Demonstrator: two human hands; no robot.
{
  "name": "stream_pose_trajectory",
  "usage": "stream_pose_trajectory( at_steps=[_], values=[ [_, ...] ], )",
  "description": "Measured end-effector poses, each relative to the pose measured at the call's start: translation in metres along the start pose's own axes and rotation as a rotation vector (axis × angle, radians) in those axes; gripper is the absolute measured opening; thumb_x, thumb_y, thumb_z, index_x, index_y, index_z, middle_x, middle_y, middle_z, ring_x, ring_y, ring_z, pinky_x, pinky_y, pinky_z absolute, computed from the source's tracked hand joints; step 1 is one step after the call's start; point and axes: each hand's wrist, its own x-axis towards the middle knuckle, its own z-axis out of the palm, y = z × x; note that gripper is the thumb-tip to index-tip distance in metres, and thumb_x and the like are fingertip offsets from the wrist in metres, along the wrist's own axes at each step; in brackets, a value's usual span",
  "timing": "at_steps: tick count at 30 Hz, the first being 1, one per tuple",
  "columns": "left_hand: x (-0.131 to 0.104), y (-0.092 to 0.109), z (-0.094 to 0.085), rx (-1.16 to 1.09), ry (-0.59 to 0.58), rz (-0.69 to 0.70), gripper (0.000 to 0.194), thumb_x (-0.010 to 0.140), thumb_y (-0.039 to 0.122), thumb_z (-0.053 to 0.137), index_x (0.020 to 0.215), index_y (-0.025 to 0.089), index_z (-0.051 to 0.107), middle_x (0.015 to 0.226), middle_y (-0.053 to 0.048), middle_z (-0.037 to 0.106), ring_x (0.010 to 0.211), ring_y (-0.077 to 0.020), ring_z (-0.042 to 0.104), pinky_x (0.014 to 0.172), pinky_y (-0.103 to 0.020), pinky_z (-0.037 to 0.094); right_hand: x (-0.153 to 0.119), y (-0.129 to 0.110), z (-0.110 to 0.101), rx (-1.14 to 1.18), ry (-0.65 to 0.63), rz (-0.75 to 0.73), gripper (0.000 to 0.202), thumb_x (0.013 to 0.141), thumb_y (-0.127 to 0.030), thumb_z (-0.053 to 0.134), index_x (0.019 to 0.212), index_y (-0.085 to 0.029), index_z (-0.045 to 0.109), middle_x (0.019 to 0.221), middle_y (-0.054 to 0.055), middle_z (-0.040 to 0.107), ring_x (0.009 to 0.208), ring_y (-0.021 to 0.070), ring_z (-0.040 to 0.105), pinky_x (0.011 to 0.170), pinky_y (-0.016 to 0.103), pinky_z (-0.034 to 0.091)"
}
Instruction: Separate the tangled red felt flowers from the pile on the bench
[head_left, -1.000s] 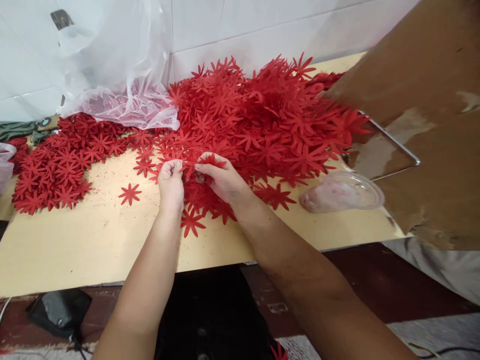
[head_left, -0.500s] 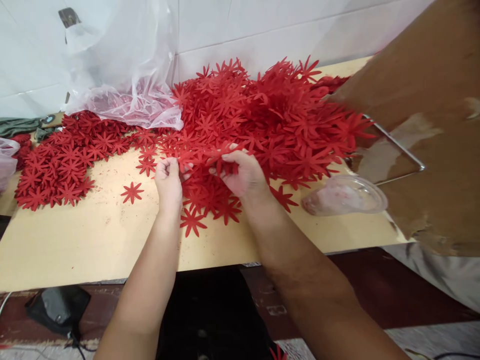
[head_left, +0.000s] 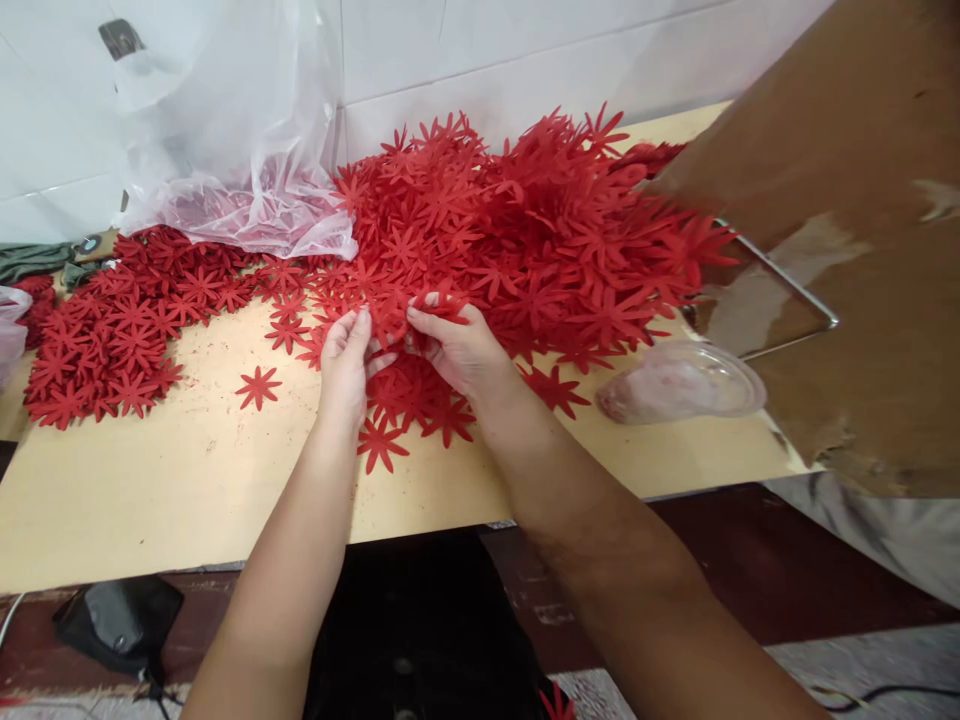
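Both hands meet in front of a big heap of red flower-shaped cutouts (head_left: pixel 540 250) with narrow petals. My left hand (head_left: pixel 349 350) pinches a red flower cutout (head_left: pixel 390 322) between thumb and fingers. Close beside it, my right hand (head_left: pixel 450 340) is closed on a red flower cutout (head_left: pixel 448 307), its petals showing above the fingers. Whether the two hands share one piece or hold separate ones is hard to tell against the red behind. Below the hands, a few loose cutouts lie on the table, one flat flower (head_left: pixel 382 444) nearest the front.
A second pile of darker red cutouts (head_left: pixel 120 320) sits at the left, partly under a clear plastic bag (head_left: pixel 255 200). One lone flower (head_left: pixel 259 387) lies on the wooden table (head_left: pixel 187 490). At right are a clear plastic container (head_left: pixel 686 383) and a large brown board (head_left: pixel 840 250) with a metal rod.
My hands have come closer together, the right one moving left toward the left one, with red cutouts still in the fingers. The whole view has shifted slightly.
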Motion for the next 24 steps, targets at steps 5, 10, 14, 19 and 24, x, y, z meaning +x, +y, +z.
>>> stream_pose_trajectory(
  at_steps=[5, 10, 14, 19, 24],
  values=[
    [0.0043, -0.0018, -0.0014, 0.091, 0.055, 0.039, 0.015, 0.069, 0.023, 0.068, 0.081, 0.016, 0.061, 0.062, 0.005, 0.063, 0.05, -0.004, 0.053, 0.051, -0.016, 0.041, 0.0, 0.0017, -0.0004, -0.062, 0.004, -0.045, 0.042, 0.044, -0.037, 0.083, 0.059, -0.019, 0.049, 0.049, -0.009, 0.049, 0.044, 0.0034, 0.044, 0.041, 0.017, 0.037],
    [0.0053, -0.0039, -0.0009, 0.16, 0.052, 0.055, 0.008, 0.071, 0.021, 0.066, 0.072, 0.015, 0.061, 0.057, 0.005, 0.06, 0.045, -0.0044, 0.05, 0.049, -0.017, 0.039, 0.0014, 0.0044, -0.0021, -0.159, -0.053, -0.108, 0.046, 0.052, -0.053, 0.077, 0.055, -0.019, 0.047, 0.042, -0.009, 0.042, 0.038, 0.0034, 0.036, 0.037, 0.02, 0.029],
    [0.0045, -0.0067, -0.0014, 0.25, 0.041, 0.133, 0.01, 0.074, 0.026, 0.064, 0.072, 0.016, 0.062, 0.06, 0.003, 0.059, 0.051, -0.0066, 0.05, 0.058, -0.021, 0.043, 0.0018, 0.0055, -0.0023, -0.185, -0.046, -0.14, 0.043, 0.057, -0.051, 0.076, 0.056, -0.02, 0.047, 0.044, -0.008, 0.041, 0.041, 0.0036, 0.035, 0.039, 0.019, 0.03],
    [0.0013, -0.0028, -0.0037, 0.472, 0.065, 0.465, 0.015, 0.07, 0.022, 0.068, 0.086, 0.021, 0.068, 0.099, -0.003, 0.063, 0.099, -0.0133, 0.055, 0.093, -0.027, 0.041, 0.0008, 0.0039, -0.001, -0.117, -0.017, -0.162, 0.038, 0.046, -0.033, 0.083, 0.062, -0.02, 0.051, 0.06, -0.008, 0.054, 0.055, 0.0047, 0.047, 0.054, 0.019, 0.044],
    [-0.0013, -0.0007, -0.0036, 0.548, -0.002, 0.535, 0.012, 0.074, 0.022, 0.063, 0.084, 0.021, 0.07, 0.095, -0.004, 0.062, 0.097, -0.0133, 0.056, 0.096, -0.028, 0.04, -0.0001, 0.003, -0.0012, -0.142, -0.087, -0.183, 0.034, 0.048, -0.023, 0.082, 0.057, -0.018, 0.05, 0.062, -0.007, 0.053, 0.064, 0.0055, 0.05, 0.068, 0.02, 0.046]
  ],
)
